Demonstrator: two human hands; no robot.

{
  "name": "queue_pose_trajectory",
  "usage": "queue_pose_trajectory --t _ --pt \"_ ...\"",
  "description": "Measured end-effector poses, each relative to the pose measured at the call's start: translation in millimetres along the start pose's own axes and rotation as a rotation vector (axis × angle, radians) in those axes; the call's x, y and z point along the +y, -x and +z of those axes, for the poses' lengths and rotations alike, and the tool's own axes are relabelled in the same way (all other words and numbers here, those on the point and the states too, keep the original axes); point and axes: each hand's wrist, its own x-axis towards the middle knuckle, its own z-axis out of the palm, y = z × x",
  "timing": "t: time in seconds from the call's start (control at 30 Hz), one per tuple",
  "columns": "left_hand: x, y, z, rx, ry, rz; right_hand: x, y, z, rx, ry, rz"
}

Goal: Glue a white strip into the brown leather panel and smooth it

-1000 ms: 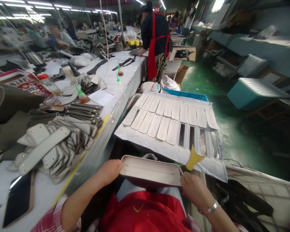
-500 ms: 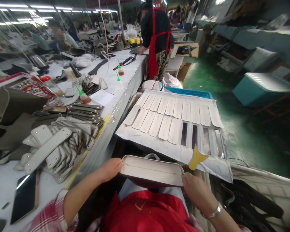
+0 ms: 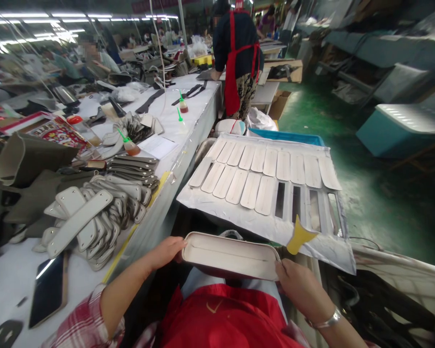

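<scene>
A long cream-coloured panel with rounded ends and a raised dark edge [image 3: 232, 256] is held level above my lap. The fingers of my left hand [image 3: 170, 251] grip its left end, and my right hand [image 3: 293, 275] grips its right end. Just beyond it, a white-covered rack [image 3: 210, 200] bears two rows of similar cream panels, with open slots at the right of the front row. A yellow piece [image 3: 300, 237] sits at the rack's front edge.
On the left table [image 3: 192, 113] lie a heap of pale straps [image 3: 94, 217], a phone [image 3: 49, 290] and glue bottles [image 3: 130, 145]. A person in a red apron [image 3: 235, 58] bends over its far end. Right, a blue box [image 3: 398, 130] stands on the green floor.
The view has shifted slightly, so the table and rack appear a little further right. Both hands keep their hold on the panel, which has barely moved.
</scene>
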Motion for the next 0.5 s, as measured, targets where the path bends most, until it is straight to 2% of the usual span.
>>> queue_pose_trajectory --t 0.1,0.27,0.37,0.5 --pt "5.3 -1.6 1.1 0.057 -0.136 0.013 -1.6 0.2 -3.4 -0.091 0.12 -0.088" --pt "11.1 -2.7 3.6 0.132 -0.219 0.028 -5.1 0.1 -8.8 -0.125 0.235 -0.121" --pt "6.2 -2.3 1.0 0.061 -0.097 0.018 -5.8 0.5 -9.7 -0.137 0.224 -0.108" --pt "-10.9 -3.1 0.4 -0.063 0.197 -0.018 -3.5 1.9 -7.3 -0.126 0.207 -0.135"
